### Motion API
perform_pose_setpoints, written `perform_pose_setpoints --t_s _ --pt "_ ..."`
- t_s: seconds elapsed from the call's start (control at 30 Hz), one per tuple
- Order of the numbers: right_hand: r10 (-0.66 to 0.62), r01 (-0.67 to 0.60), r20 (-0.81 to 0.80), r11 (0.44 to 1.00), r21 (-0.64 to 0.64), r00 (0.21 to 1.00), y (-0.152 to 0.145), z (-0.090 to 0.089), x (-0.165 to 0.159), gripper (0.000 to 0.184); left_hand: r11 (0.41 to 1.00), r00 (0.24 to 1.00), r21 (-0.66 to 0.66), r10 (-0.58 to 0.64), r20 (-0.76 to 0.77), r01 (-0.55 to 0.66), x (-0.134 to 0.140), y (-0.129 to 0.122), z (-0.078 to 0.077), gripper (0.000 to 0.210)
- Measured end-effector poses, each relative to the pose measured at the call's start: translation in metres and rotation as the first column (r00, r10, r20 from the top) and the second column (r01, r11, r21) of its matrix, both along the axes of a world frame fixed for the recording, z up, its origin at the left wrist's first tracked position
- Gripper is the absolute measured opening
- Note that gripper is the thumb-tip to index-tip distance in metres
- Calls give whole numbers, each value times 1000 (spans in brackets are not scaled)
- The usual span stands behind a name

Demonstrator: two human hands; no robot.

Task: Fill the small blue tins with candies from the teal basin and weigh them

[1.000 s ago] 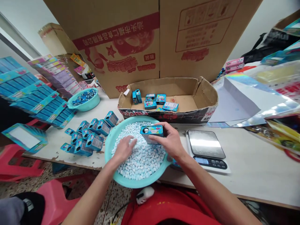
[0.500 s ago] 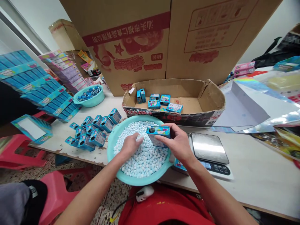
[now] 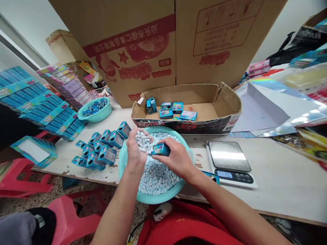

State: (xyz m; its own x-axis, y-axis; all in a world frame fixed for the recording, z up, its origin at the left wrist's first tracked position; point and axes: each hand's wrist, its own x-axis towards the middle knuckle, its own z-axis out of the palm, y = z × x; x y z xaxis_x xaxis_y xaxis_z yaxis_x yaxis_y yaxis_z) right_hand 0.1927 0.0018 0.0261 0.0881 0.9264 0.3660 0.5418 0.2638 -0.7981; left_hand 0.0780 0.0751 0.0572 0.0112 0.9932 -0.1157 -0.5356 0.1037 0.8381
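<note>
My left hand point(image 3: 136, 151) is cupped palm up over the left side of a turquoise basin point(image 3: 159, 200), holding a heap of pale blue and white candies point(image 3: 143, 142). Many more of these candies fill the basin. My right hand point(image 3: 176, 158) grips a small blue candy box point(image 3: 160, 149), tilted so that one end meets the candies in my left palm. To the left of the basin stand several similar blue boxes with round dark holes. A cut-down cardboard tray point(image 3: 230, 119) behind the basin holds several more boxes.
A digital scale point(image 3: 230, 156) sits right of the basin, with a blue box partly hidden under my right forearm. Stacked display cartons point(image 3: 38, 102) and a smaller basin of blue-wrapped pieces point(image 3: 95, 117) are at left. A large carton point(image 3: 143, 41) stands behind. Red stools point(image 3: 68, 217) are below left.
My left hand has risen out of the candies with a heaped handful. My right hand has tilted the box and brought it left, against that handful.
</note>
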Motion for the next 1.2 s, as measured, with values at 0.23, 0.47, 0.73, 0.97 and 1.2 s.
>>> perform_pose_setpoints --t_s 0.23,0.47,0.73,0.97,1.2 --pt "1 -5 -64 998 -58 998 4 1 2 34 998 993 41 51 -108 -47 0 3 -3 33" --pt "12 -15 -84 999 -45 996 7 3 6 36 995 990 100 29 -139 -15 2 2 -5 30" --pt "1 -5 -132 1000 -29 991 9 9 13 34 998 988 55 41 -149 -33 7 8 -5 36" --pt "-7 4 -62 999 -48 998 15 8 14 34 997 986 56 59 -157 -51 10 11 -13 36" --pt "1 -1 -3 999 -54 1000 16 7 7 34 981 974 179 111 -197 -76 10 5 -6 30"
